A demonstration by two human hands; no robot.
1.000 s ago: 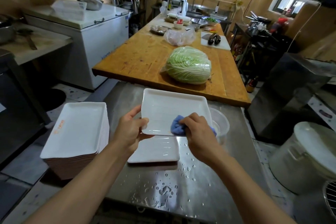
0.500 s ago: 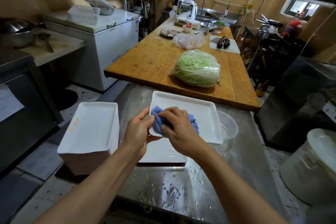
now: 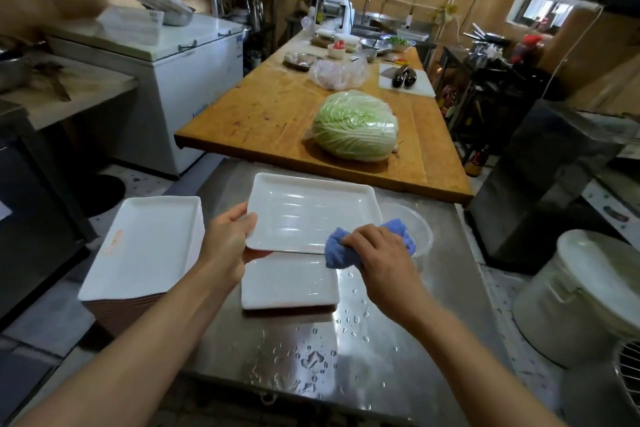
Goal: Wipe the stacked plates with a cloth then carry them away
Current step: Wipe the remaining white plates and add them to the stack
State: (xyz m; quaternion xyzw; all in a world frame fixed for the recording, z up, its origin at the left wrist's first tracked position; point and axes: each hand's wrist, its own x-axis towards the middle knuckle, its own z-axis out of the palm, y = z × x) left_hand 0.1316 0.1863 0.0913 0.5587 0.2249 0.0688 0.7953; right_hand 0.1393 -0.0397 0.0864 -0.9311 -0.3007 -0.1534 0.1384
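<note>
My left hand (image 3: 228,239) grips the left edge of a white rectangular plate (image 3: 311,211), held level above the steel table (image 3: 381,357). My right hand (image 3: 381,255) holds a crumpled blue cloth (image 3: 341,250) at the plate's near right corner. Directly beneath, a short stack of white plates (image 3: 289,284) lies on the wet table. A tall stack of the same plates (image 3: 145,246) stands to the left, at the table's left edge.
A clear plastic bowl (image 3: 420,229) sits behind my right hand. Water drops cover the steel near me. Beyond is a wooden table (image 3: 270,114) with a wrapped cabbage (image 3: 356,126). A white lidded bucket (image 3: 581,298) stands at the right; a person works at the far end.
My right hand has wiped the cloth from the plate's left end across to its near right corner. The left hand still holds the plate's left edge.
</note>
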